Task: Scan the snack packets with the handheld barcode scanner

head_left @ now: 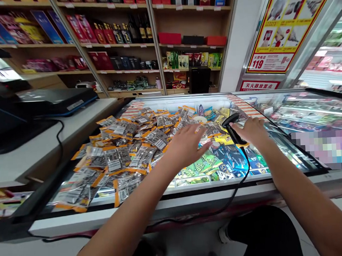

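Observation:
A heap of small orange-edged snack packets lies spread on the glass lid of a chest freezer. My left hand reaches over the right side of the heap, fingers stretched out and apart, holding nothing. My right hand is wrapped round the handle of a black barcode scanner, whose head points left toward the packets. The scanner's black cable hangs down over the freezer's front edge.
A white counter at the left carries a black till machine. Shelves of boxed goods and bottles stand behind. A second freezer adjoins on the right. Ice-cream packs show under the glass.

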Tool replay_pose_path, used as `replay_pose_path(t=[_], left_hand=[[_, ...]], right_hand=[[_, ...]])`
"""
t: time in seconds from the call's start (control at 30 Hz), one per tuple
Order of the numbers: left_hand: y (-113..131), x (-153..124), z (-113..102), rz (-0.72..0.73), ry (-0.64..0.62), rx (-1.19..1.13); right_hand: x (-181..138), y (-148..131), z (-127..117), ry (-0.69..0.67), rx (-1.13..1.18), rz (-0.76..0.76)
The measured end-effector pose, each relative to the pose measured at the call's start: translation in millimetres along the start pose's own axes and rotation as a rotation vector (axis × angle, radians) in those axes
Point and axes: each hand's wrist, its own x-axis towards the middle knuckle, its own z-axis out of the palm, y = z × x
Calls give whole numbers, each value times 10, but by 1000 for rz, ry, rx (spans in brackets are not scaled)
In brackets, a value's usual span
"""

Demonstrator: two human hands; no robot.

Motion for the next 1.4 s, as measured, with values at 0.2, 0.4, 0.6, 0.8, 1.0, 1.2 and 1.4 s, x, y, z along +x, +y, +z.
replay_pose_path(t=[0.2, 0.4, 0.6, 0.8, 1.0, 1.2, 1.4], left_hand=[[-732, -1138, -419, -336, 78, 107], [-1363, -2086, -285, -690, 228, 56], [-1209, -2136, -228, -693, 254, 105], [-1108, -2104, -231, -627, 131, 207], [-1162, -2107, -166, -596, 84, 235], [-1127, -2106, -165, -572, 174, 234], [-1190, -2214, -79, -347, 348, 44]], right_hand=[[-84, -481, -129, 157, 392, -396], [-17, -1130, 266, -236, 661, -344], [153, -1740, 535, -329, 634, -316], [90, -2293, 700, -332, 552, -424], [-51, -2741, 770, -339, 548, -449], [-151, -2831, 648, -377, 712, -383], [-265, -2290, 421, -262, 1214, -285]])
